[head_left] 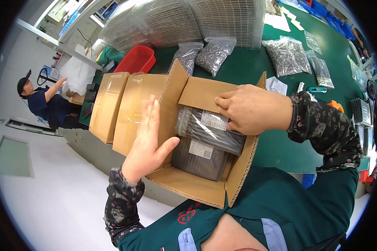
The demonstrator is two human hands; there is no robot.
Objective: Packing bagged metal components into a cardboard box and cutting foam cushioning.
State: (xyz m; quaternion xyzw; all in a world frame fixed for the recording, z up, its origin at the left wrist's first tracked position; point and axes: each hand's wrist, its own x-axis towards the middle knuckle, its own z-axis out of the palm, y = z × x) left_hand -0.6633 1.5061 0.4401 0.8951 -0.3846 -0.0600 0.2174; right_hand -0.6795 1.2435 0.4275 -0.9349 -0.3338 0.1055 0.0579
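Observation:
An open cardboard box [197, 188] stands at the table's near edge, close to my body. Inside lie clear plastic bags of dark strip-like parts, an upper bag [234, 142] partly over a lower bag [192, 167], each with a white label. My right hand [255, 108] reaches over the box's far side. Its bent fingers rest on the far cardboard flap [201, 92], folded inward, and the thumb lies lower, against the upper bag. At the box's left side my left hand [146, 146] is open, fingers stretched out and slightly blurred, thumb apart, holding nothing.
Two closed cartons [109, 104] stand left of the box. Behind are a red bin [136, 60], bags of small grey parts [287, 54] and stacked clear trays [167, 25]. A teal cutter [317, 90] lies on the green table [280, 150]. Another person [50, 100] works far left.

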